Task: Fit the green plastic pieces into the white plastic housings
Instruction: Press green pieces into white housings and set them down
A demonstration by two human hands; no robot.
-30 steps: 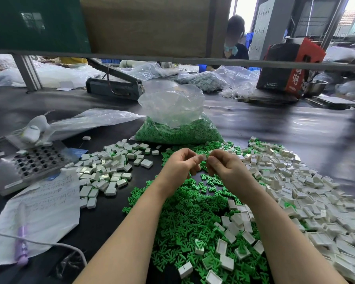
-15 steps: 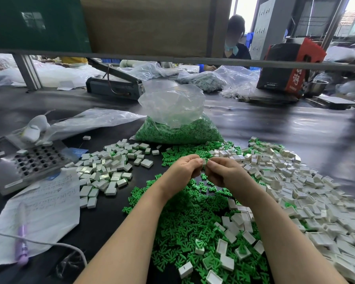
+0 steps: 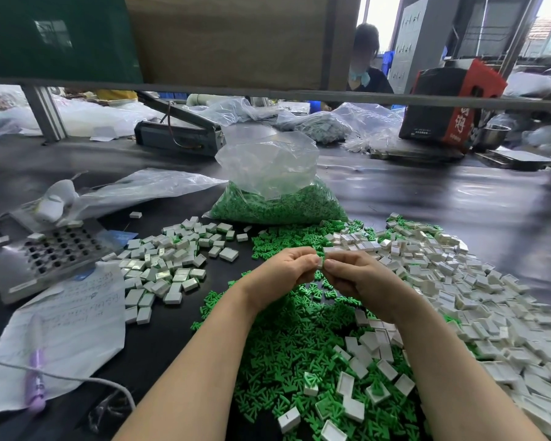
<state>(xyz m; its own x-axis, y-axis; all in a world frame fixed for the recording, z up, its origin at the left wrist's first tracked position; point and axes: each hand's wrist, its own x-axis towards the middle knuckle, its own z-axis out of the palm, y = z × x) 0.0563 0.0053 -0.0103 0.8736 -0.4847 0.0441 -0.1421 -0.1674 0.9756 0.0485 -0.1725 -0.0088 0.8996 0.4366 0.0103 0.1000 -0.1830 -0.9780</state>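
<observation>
My left hand (image 3: 283, 270) and right hand (image 3: 350, 276) meet fingertip to fingertip above the table (image 3: 458, 205), and together they pinch one small white housing (image 3: 320, 261) between thumbs and forefingers. The other fingers of both hands curl inward. I cannot tell whether a green piece sits in the held housing, since my fingers cover most of it. Directly below and in front of my hands lies a spread of loose green pieces (image 3: 287, 345), with a few open housings scattered on it near my right forearm. To the right of my right hand extends a large heap of empty housings (image 3: 458, 281). To the left of my left hand lies a smaller heap of filled housings (image 3: 169, 259), closed faces up. Beyond my hands stands a clear bag (image 3: 277, 192), open at the top and holding more green pieces. Far to the left rest a metal plate (image 3: 48, 249) with rows of holes, a written sheet (image 3: 74, 319) and a purple pen (image 3: 35, 380) on it.
</observation>
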